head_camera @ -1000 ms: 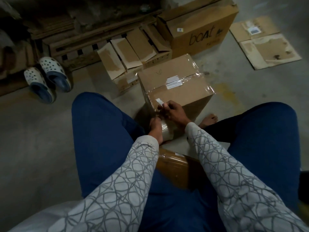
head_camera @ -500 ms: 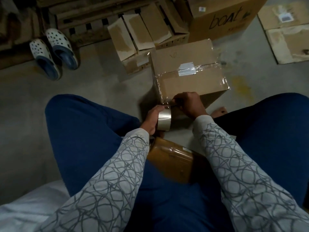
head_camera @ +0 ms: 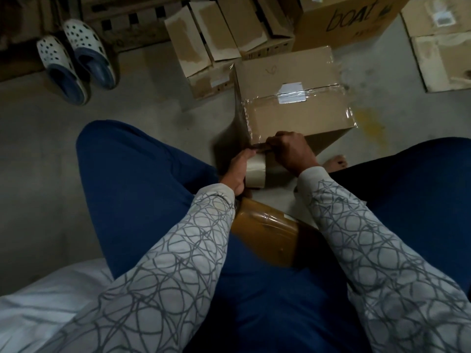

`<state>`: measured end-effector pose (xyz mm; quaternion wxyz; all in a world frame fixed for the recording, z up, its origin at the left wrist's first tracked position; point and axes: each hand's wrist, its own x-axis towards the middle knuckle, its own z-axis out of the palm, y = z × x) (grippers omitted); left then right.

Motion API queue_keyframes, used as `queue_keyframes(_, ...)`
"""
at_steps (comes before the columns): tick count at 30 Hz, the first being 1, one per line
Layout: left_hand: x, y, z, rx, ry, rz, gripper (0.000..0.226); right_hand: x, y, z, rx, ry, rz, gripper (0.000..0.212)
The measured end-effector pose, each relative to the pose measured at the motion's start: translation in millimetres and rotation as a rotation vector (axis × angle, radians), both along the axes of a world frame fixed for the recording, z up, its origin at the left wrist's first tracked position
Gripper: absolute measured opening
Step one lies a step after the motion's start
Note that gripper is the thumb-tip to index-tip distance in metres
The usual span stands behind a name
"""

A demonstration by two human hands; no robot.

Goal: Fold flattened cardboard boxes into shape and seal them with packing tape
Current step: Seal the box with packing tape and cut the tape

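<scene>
A folded brown cardboard box (head_camera: pixel 300 118) stands on the floor between my knees, clear tape shining across its top seam and down its left edge. My left hand (head_camera: pixel 235 174) grips a roll of clear packing tape (head_camera: pixel 255 173) against the box's near side, just below the top edge. My right hand (head_camera: pixel 288 151) has its fingers curled over the box's near top corner, pinching the tape strip that runs from the roll. A second taped brown box (head_camera: pixel 267 240) lies in my lap below both wrists.
Several opened small boxes (head_camera: pixel 216 44) lie behind the taped box. A large box marked "boat" (head_camera: pixel 349 19) stands at the back right, with flattened cardboard (head_camera: pixel 438 47) beside it. A pair of white and blue clogs (head_camera: pixel 74 62) sits at the left. A bare foot (head_camera: pixel 335 161) shows by the box.
The roll has come down from the box's corner to its near side in my left hand. My right hand stays at the near top corner. The camera has tilted down and closer.
</scene>
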<state>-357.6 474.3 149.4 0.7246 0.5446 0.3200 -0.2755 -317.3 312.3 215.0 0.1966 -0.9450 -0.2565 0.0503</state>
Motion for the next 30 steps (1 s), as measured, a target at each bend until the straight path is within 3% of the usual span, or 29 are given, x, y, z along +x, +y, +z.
queue_keyframes(3, 1, 0, -1, -0.004, -0.004, 0.011, 0.053, -1, 3, 3, -0.08, 0.01, 0.0, 0.017)
queue_keyframes(8, 5, -1, -9, 0.089, -0.025, 0.005, 0.074, -6, 11, 17, -0.22, 0.04, 0.033, 0.026)
queue_keyframes(13, 7, 0, 10, 0.167, -0.102, -0.057, 0.036, -8, 14, 28, -0.312, 0.06, 0.072, 0.029)
queue_keyframes(19, 7, 2, 16, 0.256, -0.146, -0.128, 0.029, -12, 9, 35, -0.341, 0.115, 0.04, 0.029)
queue_keyframes(23, 3, 0, 17, 0.284, -0.14, -0.254, 0.031, -10, -11, 36, -0.302, 0.152, -0.15, 0.023)
queue_keyframes(26, 3, 2, 24, 0.157, -0.055, -0.135, 0.025, -7, -19, 40, -0.196, 0.172, -0.325, 0.022)
queue_keyframes(30, 0, 0, 28, 0.057, 0.045, -0.059, 0.056, -20, -24, 49, 0.039, 0.278, -0.565, 0.017)
